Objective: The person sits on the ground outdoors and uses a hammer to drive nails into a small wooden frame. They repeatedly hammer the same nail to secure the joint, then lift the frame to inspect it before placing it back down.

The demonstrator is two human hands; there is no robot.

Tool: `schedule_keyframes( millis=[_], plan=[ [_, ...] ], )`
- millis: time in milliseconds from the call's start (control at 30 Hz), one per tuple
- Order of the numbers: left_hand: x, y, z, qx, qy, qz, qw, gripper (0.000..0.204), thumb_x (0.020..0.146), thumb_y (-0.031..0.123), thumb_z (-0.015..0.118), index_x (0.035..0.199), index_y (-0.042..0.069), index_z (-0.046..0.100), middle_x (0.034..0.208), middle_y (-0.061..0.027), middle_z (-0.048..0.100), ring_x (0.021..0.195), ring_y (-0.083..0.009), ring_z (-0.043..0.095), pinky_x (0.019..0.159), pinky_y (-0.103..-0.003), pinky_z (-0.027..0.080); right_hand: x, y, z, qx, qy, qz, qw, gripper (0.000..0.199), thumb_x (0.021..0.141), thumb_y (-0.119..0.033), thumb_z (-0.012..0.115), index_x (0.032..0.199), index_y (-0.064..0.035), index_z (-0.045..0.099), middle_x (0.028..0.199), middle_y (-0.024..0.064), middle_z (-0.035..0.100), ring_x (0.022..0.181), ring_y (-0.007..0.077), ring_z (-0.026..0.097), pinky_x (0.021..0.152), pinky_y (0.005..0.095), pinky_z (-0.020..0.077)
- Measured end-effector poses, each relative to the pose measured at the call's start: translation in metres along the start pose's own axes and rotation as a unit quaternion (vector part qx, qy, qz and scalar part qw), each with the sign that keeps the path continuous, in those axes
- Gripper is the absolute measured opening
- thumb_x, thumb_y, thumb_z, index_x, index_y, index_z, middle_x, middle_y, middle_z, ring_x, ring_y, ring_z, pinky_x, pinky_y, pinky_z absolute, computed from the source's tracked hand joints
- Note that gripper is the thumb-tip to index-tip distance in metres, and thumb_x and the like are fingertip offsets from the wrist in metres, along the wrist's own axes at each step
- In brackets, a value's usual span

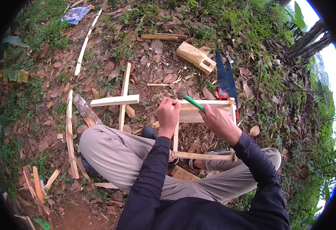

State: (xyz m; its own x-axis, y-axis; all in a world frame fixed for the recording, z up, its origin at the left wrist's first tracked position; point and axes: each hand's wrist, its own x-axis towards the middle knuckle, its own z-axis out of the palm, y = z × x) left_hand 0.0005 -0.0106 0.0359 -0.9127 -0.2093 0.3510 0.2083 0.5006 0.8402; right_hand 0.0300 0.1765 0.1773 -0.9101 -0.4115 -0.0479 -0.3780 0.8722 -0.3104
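Observation:
My right hand (218, 122) grips the green handle of a hammer (191, 100), whose head points up-left over the corner of a pale wooden frame (202, 115). My left hand (168, 114) is pinched closed at that same top-left corner of the frame, fingers together as if holding something small; what it holds is too small to see. The frame rests between my knees, its lower bar (202, 156) lying across my legs.
A hand saw with a dark blade and red handle (225, 82) lies just beyond the frame. A wooden block (195, 56), a crossed pair of slats (118, 100), long strips (70, 134) and offcuts lie on leaf-covered ground. Grass surrounds the patch.

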Motion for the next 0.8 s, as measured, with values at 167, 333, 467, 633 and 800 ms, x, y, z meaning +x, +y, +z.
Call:
schedule_keyframes(
  millis=[167, 333, 467, 633, 800],
  plan=[
    [0.0, 0.002, -0.001, 0.001, 0.006, 0.011, 1.0, 0.011, 0.083, 0.012, 0.074, 0.079, 0.005, 0.067, 0.085, -0.0078, 0.064, 0.074, -0.0296, 0.067, 0.065, -0.041, 0.052, -0.001, -0.005, -0.006, 0.06, 0.082, -0.003, 0.995, 0.024, 0.105, -0.022, 0.057, 0.099, -0.0013, 0.047, 0.054, 0.0167, 0.054, 0.047, 0.0378, 0.057, 0.044, 0.0494, 0.042],
    [0.001, 0.003, -0.002, -0.01, 0.012, -0.006, 1.0, 0.011, 0.083, 0.01, 0.075, 0.078, 0.004, 0.067, 0.084, -0.0073, 0.063, 0.073, -0.029, 0.066, 0.065, -0.041, 0.052, -0.001, 0.002, 0.0, 0.047, -0.014, 0.004, 0.999, 0.025, 0.106, -0.023, 0.056, 0.097, -0.0014, 0.048, 0.056, 0.0195, 0.055, 0.049, 0.0404, 0.057, 0.047, 0.0514, 0.0423],
    [-0.006, 0.001, -0.003, -0.004, 0.01, 0.004, 1.0, 0.012, 0.083, 0.01, 0.075, 0.077, 0.004, 0.066, 0.084, -0.0072, 0.063, 0.073, -0.0284, 0.066, 0.065, -0.041, 0.052, 0.0, -0.006, -0.015, 0.103, 0.045, 0.044, 0.993, 0.026, 0.106, -0.024, 0.055, 0.096, -0.0011, 0.047, 0.057, 0.0208, 0.055, 0.051, 0.0422, 0.058, 0.048, 0.0515, 0.0413],
    [-0.002, 0.006, -0.005, -0.002, 0.002, 0.003, 1.0, 0.013, 0.083, 0.01, 0.075, 0.077, 0.003, 0.066, 0.084, -0.0078, 0.064, 0.073, -0.0286, 0.066, 0.065, -0.041, 0.052, -0.005, -0.006, -0.014, 0.06, 0.038, 0.037, 0.997, 0.027, 0.106, -0.024, 0.054, 0.095, -0.0011, 0.046, 0.055, 0.0191, 0.054, 0.05, 0.042, 0.058, 0.048, 0.0515, 0.0431],
    [-0.001, 0.006, -0.005, -0.022, 0.004, 0.006, 1.0, 0.012, 0.083, 0.01, 0.076, 0.079, 0.003, 0.067, 0.084, -0.0083, 0.064, 0.073, -0.0295, 0.066, 0.066, -0.04, 0.052, -0.014, 0.01, 0.009, 0.035, -0.03, 0.042, 0.998, 0.021, 0.106, -0.02, 0.054, 0.098, -0.0017, 0.048, 0.058, 0.0212, 0.055, 0.054, 0.0431, 0.057, 0.051, 0.0536, 0.0404]
  ],
)
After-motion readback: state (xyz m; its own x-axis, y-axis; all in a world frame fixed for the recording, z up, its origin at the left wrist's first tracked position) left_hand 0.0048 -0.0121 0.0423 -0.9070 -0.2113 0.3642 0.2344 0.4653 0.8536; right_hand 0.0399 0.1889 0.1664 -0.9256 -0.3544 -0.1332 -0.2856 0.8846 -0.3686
